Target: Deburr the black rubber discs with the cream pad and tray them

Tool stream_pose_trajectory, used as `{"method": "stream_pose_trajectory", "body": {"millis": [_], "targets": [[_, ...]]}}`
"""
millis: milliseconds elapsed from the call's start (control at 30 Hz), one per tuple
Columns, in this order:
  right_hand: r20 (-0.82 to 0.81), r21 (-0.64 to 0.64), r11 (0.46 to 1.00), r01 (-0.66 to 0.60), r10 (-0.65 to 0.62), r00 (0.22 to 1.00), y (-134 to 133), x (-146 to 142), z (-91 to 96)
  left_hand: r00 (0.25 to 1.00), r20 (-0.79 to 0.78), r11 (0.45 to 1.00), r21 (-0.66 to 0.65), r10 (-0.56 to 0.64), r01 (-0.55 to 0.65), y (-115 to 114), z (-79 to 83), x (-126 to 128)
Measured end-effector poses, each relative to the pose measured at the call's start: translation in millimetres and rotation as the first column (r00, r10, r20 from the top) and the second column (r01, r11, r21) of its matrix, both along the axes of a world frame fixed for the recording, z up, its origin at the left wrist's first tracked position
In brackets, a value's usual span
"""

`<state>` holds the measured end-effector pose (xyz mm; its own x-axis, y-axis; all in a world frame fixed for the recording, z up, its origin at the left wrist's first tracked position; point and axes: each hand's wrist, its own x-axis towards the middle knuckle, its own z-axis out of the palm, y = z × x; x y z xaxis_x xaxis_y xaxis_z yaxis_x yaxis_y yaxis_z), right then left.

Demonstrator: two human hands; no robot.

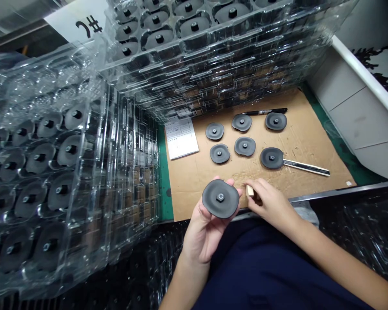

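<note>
My left hand (pixel 207 237) grips a round black rubber disc (pixel 218 209) by its rim, its face with the central metal hex stud turned up toward me. Just right of it, my right hand (pixel 273 200) pinches a small cream-coloured block (pixel 249 190) between thumb and fingers. The block is close to the disc's edge; whether they touch I cannot tell. Beyond my hands, several similar discs (pixel 245 151) lie in two rows on a cardboard sheet (pixel 194 189). The nearest right disc (pixel 271 163) covers one end of a flat cutter-like tool (pixel 307 167).
Stacked clear plastic trays (pixel 220 64) full of discs wall off the back, with another tall stack (pixel 116 172) on the left. A black pen (pixel 267 111) and a printed paper pad (pixel 181 137) lie on the cardboard. At right stands a white panel (pixel 352 103).
</note>
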<state>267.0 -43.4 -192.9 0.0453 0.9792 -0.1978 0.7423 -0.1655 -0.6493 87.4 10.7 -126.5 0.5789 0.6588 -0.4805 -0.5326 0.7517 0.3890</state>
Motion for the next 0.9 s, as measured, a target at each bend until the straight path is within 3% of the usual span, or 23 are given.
{"method": "stream_pose_trajectory", "body": {"millis": [267,333,433,500,567,633,700,767,900], "targets": [[-0.079,0.108,0.993,0.04,-0.031,0.996,4.2,8.2,-9.8,0.998,-0.033,0.99,0.134,-0.049,0.053,-2.6,3.1,-3.1],[-0.092,0.121,0.989,0.086,-0.075,0.993,10.1,15.3,4.2,0.999,-0.028,0.988,0.147,-0.046,0.049,-3.6,4.8,-2.6],[-0.148,0.221,0.964,0.151,-0.12,0.982,19.3,18.3,46.6,0.998,-0.058,0.991,0.133,-0.029,0.037,-5.3,9.0,0.4],[-0.196,0.389,0.912,0.129,-0.054,0.979,24.3,11.3,77.1,0.996,-0.091,0.992,0.126,-0.01,0.021,-6.8,10.0,2.4],[-0.198,0.537,0.843,0.027,0.094,0.976,28.2,-0.1,98.1,0.991,-0.13,0.993,0.121,0.018,-0.002,-8.3,8.1,3.3],[-0.137,0.542,0.837,-0.071,0.172,0.976,31.4,-10.6,106.9,0.98,-0.19,0.993,0.115,0.059,-0.038,-9.4,4.7,3.3],[-0.025,0.444,0.888,-0.122,0.148,0.989,35.0,-16.9,108.0,0.961,-0.251,0.99,0.107,0.116,-0.091,-9.7,2.3,4.2],[0.076,0.41,0.899,-0.156,0.137,0.988,39.3,-20.0,106.9,0.953,-0.265,0.987,0.095,0.148,-0.127,-9.0,2.7,7.0],[-0.064,0.571,0.81,-0.134,0.206,0.976,43.9,-21.4,105.4,0.965,-0.228,0.99,0.085,0.132,-0.115,-5.9,7.6,11.3]]}}
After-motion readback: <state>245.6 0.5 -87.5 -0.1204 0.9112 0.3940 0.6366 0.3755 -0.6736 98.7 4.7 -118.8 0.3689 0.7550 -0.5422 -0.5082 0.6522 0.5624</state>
